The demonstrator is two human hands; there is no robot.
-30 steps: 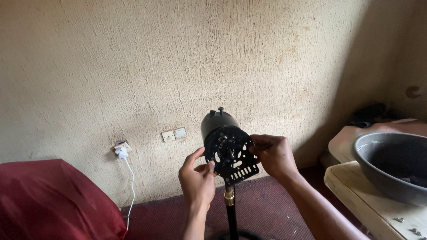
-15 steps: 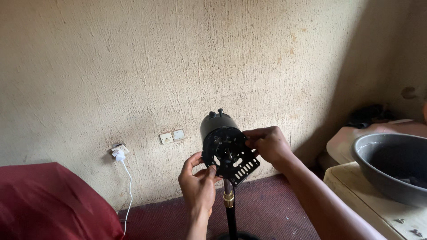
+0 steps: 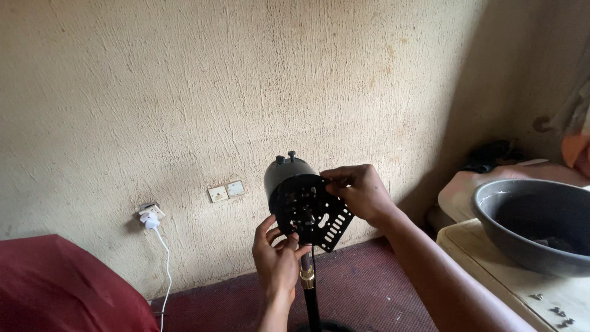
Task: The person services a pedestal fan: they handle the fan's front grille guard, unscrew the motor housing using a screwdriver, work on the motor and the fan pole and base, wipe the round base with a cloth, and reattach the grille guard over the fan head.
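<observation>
Hands grip a black fan motor head [image 3: 301, 200] atop a black pole [image 3: 310, 295], out in front of the beige wall [image 3: 184, 92]. The left hand [image 3: 278, 258] pinches the lower edge of its slotted front plate [image 3: 313, 212], fingers curled together. The right hand [image 3: 359, 192] pinches the plate's upper right edge; a grey basin [image 3: 534, 215] sits well apart on the right.

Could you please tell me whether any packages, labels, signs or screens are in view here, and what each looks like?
None show: no package, label, sign or screen. The wall carries only a blank pale double switch plate and a white plug in a socket.
</observation>
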